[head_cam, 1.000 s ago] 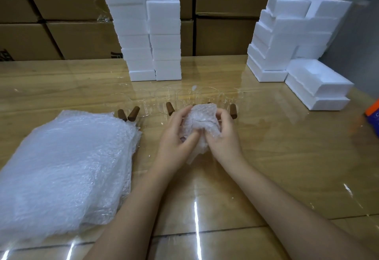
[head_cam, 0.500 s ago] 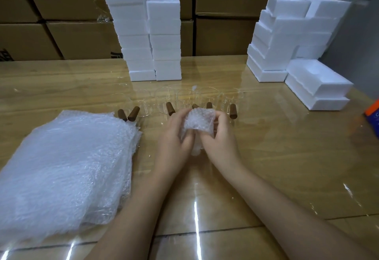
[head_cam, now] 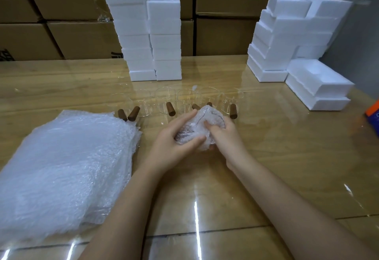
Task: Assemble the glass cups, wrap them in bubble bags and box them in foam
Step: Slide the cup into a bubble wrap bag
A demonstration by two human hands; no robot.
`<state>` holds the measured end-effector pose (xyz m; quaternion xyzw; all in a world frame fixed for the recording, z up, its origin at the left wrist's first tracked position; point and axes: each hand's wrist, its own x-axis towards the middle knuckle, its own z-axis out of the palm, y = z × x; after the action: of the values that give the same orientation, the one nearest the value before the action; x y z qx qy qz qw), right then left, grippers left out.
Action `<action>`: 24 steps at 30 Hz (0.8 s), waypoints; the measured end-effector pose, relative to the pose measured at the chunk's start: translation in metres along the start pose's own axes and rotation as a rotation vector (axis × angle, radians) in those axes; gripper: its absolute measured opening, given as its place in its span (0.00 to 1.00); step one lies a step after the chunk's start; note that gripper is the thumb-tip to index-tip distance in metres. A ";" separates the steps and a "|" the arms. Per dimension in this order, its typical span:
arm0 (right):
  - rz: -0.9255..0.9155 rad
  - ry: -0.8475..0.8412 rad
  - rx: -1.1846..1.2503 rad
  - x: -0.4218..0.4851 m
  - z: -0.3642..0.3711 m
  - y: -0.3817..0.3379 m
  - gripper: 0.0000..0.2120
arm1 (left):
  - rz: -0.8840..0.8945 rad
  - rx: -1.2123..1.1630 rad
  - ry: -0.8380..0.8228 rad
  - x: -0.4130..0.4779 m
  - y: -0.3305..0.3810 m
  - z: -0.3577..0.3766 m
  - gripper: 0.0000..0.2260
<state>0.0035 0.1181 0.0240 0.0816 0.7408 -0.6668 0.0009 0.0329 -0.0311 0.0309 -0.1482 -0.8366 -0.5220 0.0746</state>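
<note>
Both hands grasp wrapped cup (head_cam: 200,125) above table (head_cam: 266,136) — left hand (head_cam: 174,142) cradles, right hand (head_cam: 223,134) presses bubble bag. Fold loose end tight, keep handle covered — squeeze gently, glass inside.

Right of the cups (head_cam: 167,99), bare table (head_cam: 276,147) runs open to the foam pile (head_cam: 287,40). Front-left, the bags (head_cam: 61,167) block; behind, foam stacks (head_cam: 151,40) stand; just before them, left hand (head_cam: 172,147) and right hand (head_cam: 227,136) grip a wrapped cup (head_cam: 205,120).
</note>
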 end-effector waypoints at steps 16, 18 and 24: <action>-0.383 0.059 -0.309 -0.022 0.008 0.001 0.25 | -0.179 0.283 0.190 0.006 -0.010 0.024 0.06; -0.377 0.019 -0.312 -0.021 0.008 0.002 0.26 | -0.156 0.282 0.224 0.008 -0.013 0.024 0.06; -0.364 0.101 -0.219 -0.019 0.006 0.004 0.21 | -0.116 0.383 0.257 0.004 -0.012 0.033 0.11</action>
<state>0.0216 0.1105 0.0217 -0.0209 0.8103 -0.5666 -0.1478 0.0259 -0.0060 0.0074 -0.0152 -0.9111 -0.3718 0.1771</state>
